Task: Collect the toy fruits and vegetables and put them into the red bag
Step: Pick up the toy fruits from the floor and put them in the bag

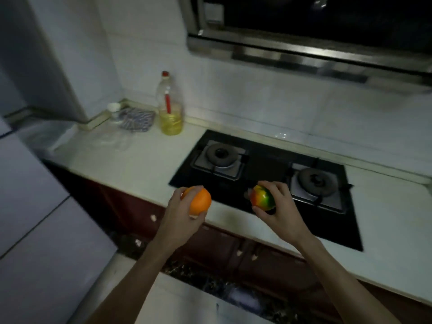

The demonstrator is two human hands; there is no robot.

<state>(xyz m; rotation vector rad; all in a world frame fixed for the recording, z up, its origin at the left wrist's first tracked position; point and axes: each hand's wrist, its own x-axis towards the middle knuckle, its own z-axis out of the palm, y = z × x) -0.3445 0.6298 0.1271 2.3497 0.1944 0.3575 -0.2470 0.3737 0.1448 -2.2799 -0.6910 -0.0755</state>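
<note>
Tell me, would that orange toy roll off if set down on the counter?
Probably yes: the orange toy looks round and smooth, so it could roll on the flat counter. It seems light, since the left hand holds it in a loose fingertip grip. Its glossy skin may be slightly slippery.

Two toy fruits show: one orange (199,202) and one red-yellow-green mango (262,198). Two hands hold them, the left hand (181,218) and the right hand (279,208), one fruit each. The hob (264,162) has two burners. One oil bottle (170,106), one cloth (136,119) and one small white cup (113,108) stand near the counter's (131,160) far left corner.
</note>
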